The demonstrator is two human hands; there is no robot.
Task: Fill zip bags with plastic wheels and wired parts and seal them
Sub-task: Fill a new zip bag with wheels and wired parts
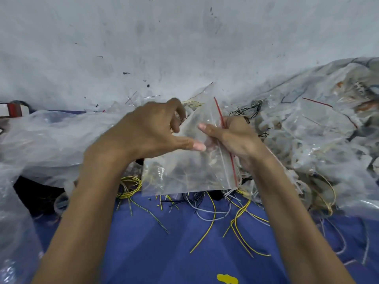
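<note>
1. Fingers of the left hand are curled over the upper edge of the zip bag, and the thumb is laid straight across the front film, so the bag is gripped there.
2. The right hand is closed on the same bag at its 3 o'clock side. Its fingers are curled behind the film beside the red zip strip and its thumb is pressed on the front.
3. The bag is held up between the two hands, above the blue surface. The red strip is seen running from 12 o'clock down toward 5 o'clock. Whether the strip is pressed closed cannot be told.
4. Pale shapes are seen inside the bag, but they are too blurred to be identified.
5. Loose wires, yellow and pale grey, are scattered on the blue surface at 6 o'clock of the bag.
6. A pile of filled bags is heaped at 3 o'clock, and clear plastic sheeting is spread at 9 o'clock.
7. A scuffed white wall is seen at 12 o'clock.
</note>
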